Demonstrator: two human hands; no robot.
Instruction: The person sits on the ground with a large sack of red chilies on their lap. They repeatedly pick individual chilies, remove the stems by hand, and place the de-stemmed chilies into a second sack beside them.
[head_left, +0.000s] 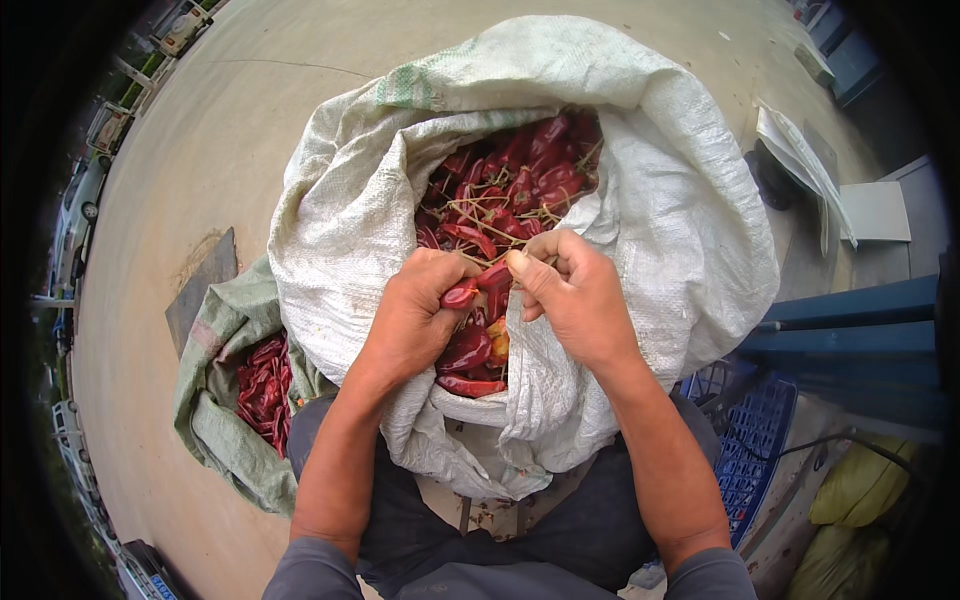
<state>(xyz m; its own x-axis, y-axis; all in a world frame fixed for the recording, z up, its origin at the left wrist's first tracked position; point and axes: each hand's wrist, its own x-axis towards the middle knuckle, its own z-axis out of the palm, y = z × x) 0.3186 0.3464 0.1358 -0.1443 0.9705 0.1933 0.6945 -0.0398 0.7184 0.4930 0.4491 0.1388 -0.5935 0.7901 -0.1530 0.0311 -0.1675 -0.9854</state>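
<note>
A large white woven sack (675, 172) stands before me with its mouth rolled down, filled with dried red chili peppers (525, 180) on thin stems. Over the near part of the opening, my left hand (424, 307) is closed around a few chili peppers (459, 293), one poking out past the thumb. The thumb and fingertips of my right hand (570, 289) pinch at a thin stem beside another red pepper. A yellow-orange pepper (498, 343) lies among the red ones below my hands. Part of the left fingers is hidden.
To the left leans a smaller green woven sack (202, 409) of red peppers (266, 386). At right are a blue plastic crate (750, 442), a blue metal beam (855, 322), a black cable (847, 437) and yellow sacks (859, 487). Parked vehicles (82, 210) line the far left.
</note>
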